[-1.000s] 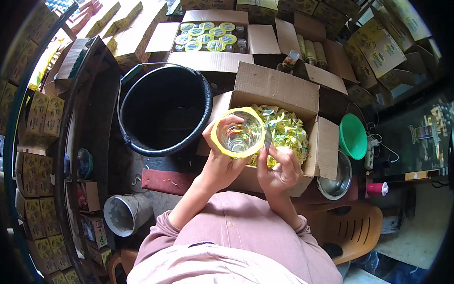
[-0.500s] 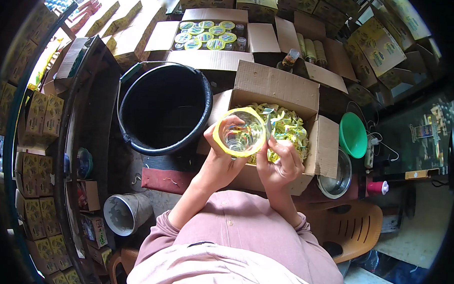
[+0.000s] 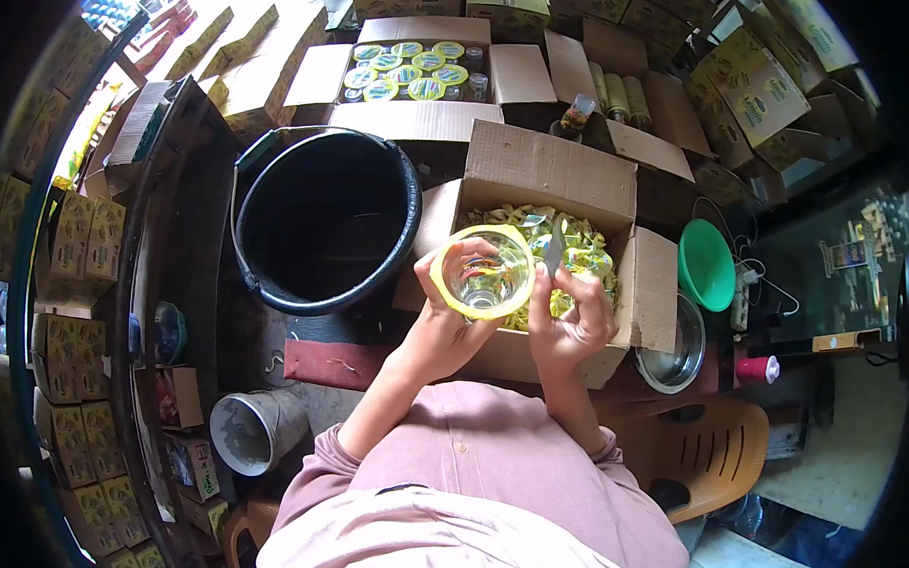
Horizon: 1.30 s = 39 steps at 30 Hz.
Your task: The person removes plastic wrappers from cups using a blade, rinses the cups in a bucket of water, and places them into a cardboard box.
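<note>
My left hand (image 3: 447, 319) is wrapped round a clear plastic cup (image 3: 484, 297) with a yellow ring around its rim. The cup's open mouth tilts toward me, and its inside looks see-through. Just right of the cup, my right hand (image 3: 573, 323) pinches a small grey blade (image 3: 554, 249) that points upward. Blade and rim are a little apart. Beneath both hands stands an open cardboard box (image 3: 554, 167), filled with crumpled yellow-green film scraps (image 3: 591, 251).
Left of the box is a large black bucket (image 3: 408, 244). Further back, a carton (image 3: 420, 123) holds sealed yellow-lidded cups (image 3: 402, 74). At right are a green basin (image 3: 707, 265), a clear bowl (image 3: 684, 367) and a pink spool (image 3: 752, 371). A pale bucket (image 3: 279, 428) stands lower left.
My right hand and the blade have shifted right, away from the cup's rim. The cup in my left hand has turned slightly and sits a touch lower.
</note>
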{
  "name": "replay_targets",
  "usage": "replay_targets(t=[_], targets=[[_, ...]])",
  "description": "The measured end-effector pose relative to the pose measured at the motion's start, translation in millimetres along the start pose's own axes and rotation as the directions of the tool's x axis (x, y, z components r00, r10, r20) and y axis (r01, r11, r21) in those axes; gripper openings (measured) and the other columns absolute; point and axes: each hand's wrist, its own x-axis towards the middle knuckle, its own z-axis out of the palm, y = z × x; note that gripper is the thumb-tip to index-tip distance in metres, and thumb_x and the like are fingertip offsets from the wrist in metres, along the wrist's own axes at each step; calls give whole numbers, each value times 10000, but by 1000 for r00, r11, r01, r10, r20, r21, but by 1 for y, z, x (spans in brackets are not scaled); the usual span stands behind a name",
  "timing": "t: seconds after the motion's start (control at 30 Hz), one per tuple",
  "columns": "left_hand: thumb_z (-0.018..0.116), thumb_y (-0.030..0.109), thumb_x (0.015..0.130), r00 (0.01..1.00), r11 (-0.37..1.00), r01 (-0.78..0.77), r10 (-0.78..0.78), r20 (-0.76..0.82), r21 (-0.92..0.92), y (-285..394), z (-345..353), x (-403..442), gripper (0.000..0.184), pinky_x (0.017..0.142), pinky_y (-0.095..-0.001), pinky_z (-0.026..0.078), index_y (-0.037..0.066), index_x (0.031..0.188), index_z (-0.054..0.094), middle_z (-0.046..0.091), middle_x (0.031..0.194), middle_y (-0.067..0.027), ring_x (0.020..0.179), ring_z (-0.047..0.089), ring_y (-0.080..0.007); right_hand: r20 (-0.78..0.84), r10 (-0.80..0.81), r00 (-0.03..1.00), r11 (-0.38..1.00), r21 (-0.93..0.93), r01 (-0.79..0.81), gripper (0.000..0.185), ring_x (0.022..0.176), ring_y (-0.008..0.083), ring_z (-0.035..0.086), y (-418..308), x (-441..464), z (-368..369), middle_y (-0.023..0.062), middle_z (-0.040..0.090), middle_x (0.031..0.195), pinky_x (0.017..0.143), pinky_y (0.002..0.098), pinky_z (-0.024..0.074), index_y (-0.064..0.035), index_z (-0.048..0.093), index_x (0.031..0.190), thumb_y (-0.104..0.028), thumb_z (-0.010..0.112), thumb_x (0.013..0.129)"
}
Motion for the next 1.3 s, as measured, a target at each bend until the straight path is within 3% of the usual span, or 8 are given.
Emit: replay_targets(t=[0.13, 0.33, 0.47, 0.57, 0.7, 0.87, 1.3], targets=[[602, -36, 736, 1000, 999, 18, -18, 4, -33, 0, 0, 4, 688, 892, -361, 419, 43, 1206, 105, 365, 1166, -202, 1068, 474, -278, 6, -115, 993, 993, -18, 115, 188, 592, 162, 608, -1, -6, -4, 70, 610, 688, 522, 254, 485, -44, 618, 806, 30, 700, 654], [624, -23, 737, 995, 996, -9, 18, 102, -84, 0, -1, 1, 683, 895, -357, 415, 40, 1196, 123, 385, 1154, -192, 1074, 473, -268, 23, -144, 989, 986, -77, 146, 188, 578, 159, 591, 2, -1, -4, 68, 589, 673, 522, 262, 476, -42, 616, 799, 41, 695, 650], [631, -24, 730, 993, 993, 6, 9, 118, -120, -1, -5, 2, 705, 913, -356, 400, 41, 1214, 121, 393, 1162, -188, 1087, 467, -261, 46, -48, 998, 997, 55, 45, 177, 569, 162, 581, 4, 5, -4, 77, 583, 655, 518, 257, 456, -33, 610, 784, 60, 687, 655], [634, -28, 724, 993, 991, -10, 25, 111, -137, -4, -8, 3, 747, 916, -355, 399, 48, 1246, 105, 390, 1168, -189, 1088, 464, -259, 65, 19, 998, 990, 139, -28, 167, 648, 152, 557, 5, -2, -9, 77, 579, 705, 583, 256, 445, 12, 584, 790, 68, 679, 664], [633, -37, 718, 993, 993, -24, 37, 110, -118, -3, -8, 4, 784, 913, -361, 401, 68, 1272, 89, 388, 1167, -191, 1085, 464, -262, 63, -60, 996, 995, 80, 55, 178, 571, 158, 590, -1, -1, -11, 76, 596, 661, 518, 253, 462, -41, 591, 759, 43, 706, 653], [635, -37, 720, 994, 985, -32, 49, 94, -169, -4, -7, 4, 790, 905, -363, 410, 86, 1277, 88, 381, 1168, -193, 1085, 464, -270, 30, -56, 998, 997, 45, 55, 176, 575, 165, 603, -7, -4, -10, 76, 606, 671, 524, 251, 476, -43, 594, 770, 39, 698, 654], [637, -13, 739, 988, 995, 23, -8, 152, -98, 4, -10, 4, 698, 904, -352, 416, 56, 1210, 127, 397, 1164, -190, 1079, 476, -261, 41, -138, 990, 990, -6, 138, 196, 578, 163, 601, -5, 3, -9, 65, 603, 677, 523, 250, 478, -48, 603, 784, 53, 692, 642]])
